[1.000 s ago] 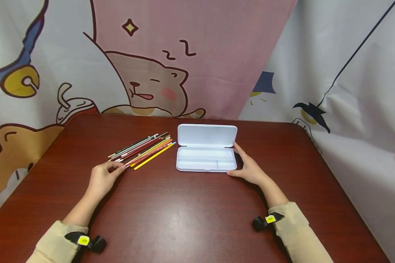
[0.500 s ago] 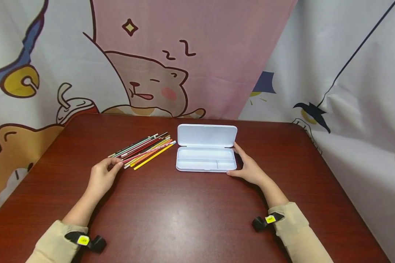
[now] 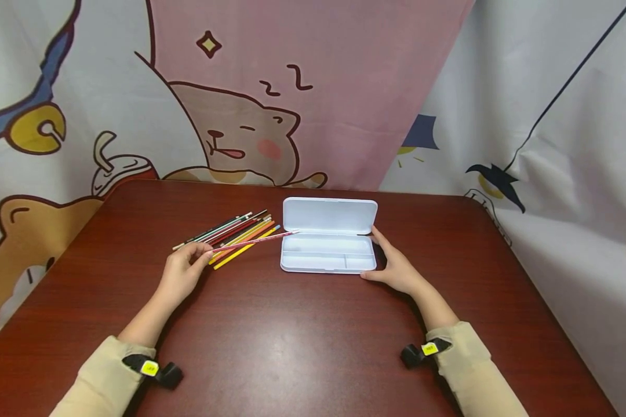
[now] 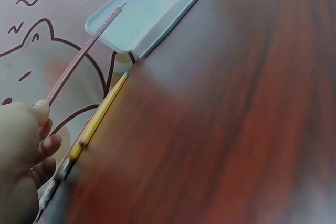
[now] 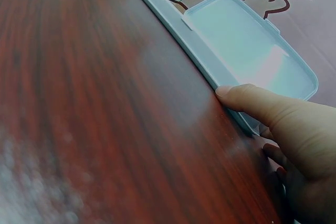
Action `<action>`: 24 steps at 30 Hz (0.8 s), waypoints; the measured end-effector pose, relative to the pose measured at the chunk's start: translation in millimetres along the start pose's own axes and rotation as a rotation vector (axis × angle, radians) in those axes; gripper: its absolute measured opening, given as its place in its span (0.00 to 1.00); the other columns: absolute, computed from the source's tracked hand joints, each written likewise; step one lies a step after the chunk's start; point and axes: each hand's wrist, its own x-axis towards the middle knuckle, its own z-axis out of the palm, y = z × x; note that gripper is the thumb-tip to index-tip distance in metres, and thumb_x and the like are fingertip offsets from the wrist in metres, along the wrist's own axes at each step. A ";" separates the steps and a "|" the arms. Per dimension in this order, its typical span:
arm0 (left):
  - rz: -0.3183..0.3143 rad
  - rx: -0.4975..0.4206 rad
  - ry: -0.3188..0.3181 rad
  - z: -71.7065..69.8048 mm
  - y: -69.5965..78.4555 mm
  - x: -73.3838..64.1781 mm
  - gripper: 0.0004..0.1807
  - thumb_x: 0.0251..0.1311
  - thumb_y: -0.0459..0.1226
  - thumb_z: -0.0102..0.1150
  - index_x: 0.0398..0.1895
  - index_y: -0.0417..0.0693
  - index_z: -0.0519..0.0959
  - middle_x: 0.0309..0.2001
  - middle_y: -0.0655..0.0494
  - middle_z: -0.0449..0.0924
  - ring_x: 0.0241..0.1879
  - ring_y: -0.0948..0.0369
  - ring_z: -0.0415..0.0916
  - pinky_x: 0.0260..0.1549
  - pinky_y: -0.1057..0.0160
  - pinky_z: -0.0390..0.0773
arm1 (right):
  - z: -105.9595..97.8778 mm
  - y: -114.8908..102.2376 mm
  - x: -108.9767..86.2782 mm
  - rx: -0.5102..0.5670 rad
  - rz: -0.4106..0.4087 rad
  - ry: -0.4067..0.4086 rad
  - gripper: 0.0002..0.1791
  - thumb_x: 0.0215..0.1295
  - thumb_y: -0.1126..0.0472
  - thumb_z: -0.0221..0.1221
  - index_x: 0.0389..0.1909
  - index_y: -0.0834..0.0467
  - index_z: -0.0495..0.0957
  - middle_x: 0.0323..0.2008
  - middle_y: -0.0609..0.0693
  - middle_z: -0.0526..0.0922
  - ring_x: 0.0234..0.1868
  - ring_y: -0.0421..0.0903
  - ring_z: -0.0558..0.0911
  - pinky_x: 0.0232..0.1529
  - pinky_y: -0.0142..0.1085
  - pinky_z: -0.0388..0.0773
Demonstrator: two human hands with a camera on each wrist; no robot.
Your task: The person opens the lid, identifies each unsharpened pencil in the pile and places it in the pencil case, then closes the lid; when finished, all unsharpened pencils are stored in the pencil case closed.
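Left hand (image 3: 184, 270) pinches a red pencil (image 3: 251, 242) above the glossy dark-red table (image 3: 292, 347) there, cartoon-printed cloth (image 3: 375, 75) hanging beyond; the pencil points toward an open white case (image 3: 313, 245), whose right end the right hand (image 3: 396, 270) grips.

The table (image 3: 292, 336) has glossy, reddish-brown wood grain; on it lie loose pencils (image 3: 232, 231); beside them, an opened pencil case (image 3: 318, 244).

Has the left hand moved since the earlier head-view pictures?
Yes: the left hand, pinching a red pencil, has moved rightward, closer to the open white case, which has stayed put.
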 end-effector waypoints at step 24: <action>0.005 -0.117 -0.133 71.1 33.3 37.2 0.04 0.60 0.31 0.62 0.36 0.38 0.80 0.29 0.52 0.78 0.28 0.59 0.71 0.29 0.61 0.71 | 1.0 -1.6 0.5 -0.010 0.006 0.004 0.62 0.48 0.56 0.74 0.76 0.53 0.41 0.67 0.57 0.63 0.67 0.53 0.60 0.65 0.55 0.52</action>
